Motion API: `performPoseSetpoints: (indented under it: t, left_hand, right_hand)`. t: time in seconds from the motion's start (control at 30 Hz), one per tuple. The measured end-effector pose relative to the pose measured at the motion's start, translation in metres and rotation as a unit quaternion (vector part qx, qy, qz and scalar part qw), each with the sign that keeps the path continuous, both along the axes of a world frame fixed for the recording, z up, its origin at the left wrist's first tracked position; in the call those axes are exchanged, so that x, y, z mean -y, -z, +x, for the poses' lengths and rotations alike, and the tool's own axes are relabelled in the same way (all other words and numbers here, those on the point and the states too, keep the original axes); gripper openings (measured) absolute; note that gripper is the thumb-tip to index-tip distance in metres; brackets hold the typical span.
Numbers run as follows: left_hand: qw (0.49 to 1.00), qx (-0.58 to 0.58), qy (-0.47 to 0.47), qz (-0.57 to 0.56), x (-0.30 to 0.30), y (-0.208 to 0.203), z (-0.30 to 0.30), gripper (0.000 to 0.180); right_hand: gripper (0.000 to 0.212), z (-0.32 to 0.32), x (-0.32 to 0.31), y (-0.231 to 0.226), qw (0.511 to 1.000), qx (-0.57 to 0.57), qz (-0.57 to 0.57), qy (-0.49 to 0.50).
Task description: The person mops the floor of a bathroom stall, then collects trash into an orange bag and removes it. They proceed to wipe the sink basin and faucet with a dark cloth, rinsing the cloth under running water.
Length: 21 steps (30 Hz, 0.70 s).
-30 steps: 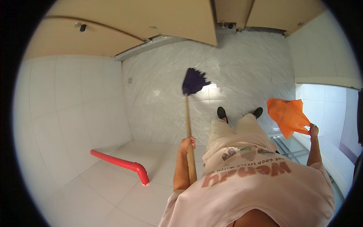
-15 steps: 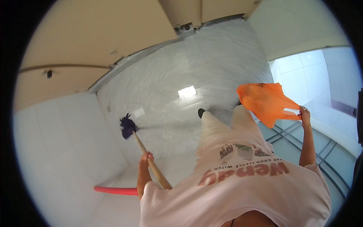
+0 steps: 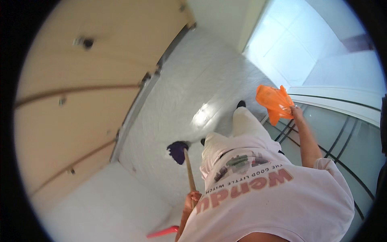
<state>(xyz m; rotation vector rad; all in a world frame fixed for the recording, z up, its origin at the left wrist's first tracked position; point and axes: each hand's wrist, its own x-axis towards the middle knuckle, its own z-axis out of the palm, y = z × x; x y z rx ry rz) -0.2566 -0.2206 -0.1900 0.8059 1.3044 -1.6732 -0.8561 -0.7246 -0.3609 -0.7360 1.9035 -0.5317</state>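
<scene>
My left hand (image 3: pixel 193 198) is closed around the wooden handle of a mop (image 3: pixel 189 171). Its dark purple mop head (image 3: pixel 177 152) rests on the grey floor beside my feet. In my right hand (image 3: pixel 296 111), held out to the right, hangs a thin orange plastic bag (image 3: pixel 275 101), gripped by its gathered top. The bag looks crumpled; whether anything is inside I cannot tell.
Beige partition doors (image 3: pixel 96 60) with small latches line the left along a grey sill (image 3: pixel 137 107). A doorway (image 3: pixel 282 44) opens at the far right, near a glass panel with dark stripes (image 3: pixel 326 129). A red tube-like object (image 3: pixel 162 232) lies low at left.
My body and view have turned right, toward the doorway. The mop has come closer to my feet, and the orange bag has drawn in and bunched up. Both hands keep their holds.
</scene>
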Motion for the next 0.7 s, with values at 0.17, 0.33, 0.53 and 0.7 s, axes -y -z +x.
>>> performPoseSetpoints:
  t: [0.17, 0.33, 0.53, 0.7]
  left_hand:
    - [0.916, 0.151, 0.367, -0.054, 0.097, 0.021, 0.009, 0.014]
    - [0.855, 0.185, 0.477, -0.087, 0.305, 0.025, -0.009, 0.012]
    - [0.807, 0.17, 0.549, -0.138, 0.543, 0.033, -0.051, 0.01]
    - [0.77, 0.176, 0.593, -0.159, 0.736, 0.034, -0.136, 0.009]
  right_hand:
    - [0.02, 0.002, 0.038, -0.049, 0.99, 0.015, -0.013, 0.142]
    - [0.02, -0.049, 0.113, -0.078, 0.984, 0.006, -0.02, 0.178]
    - [0.02, -0.11, 0.288, -0.141, 0.979, 0.011, -0.048, 0.198]
    - [0.019, -0.18, 0.406, -0.13, 0.981, -0.003, -0.005, 0.193]
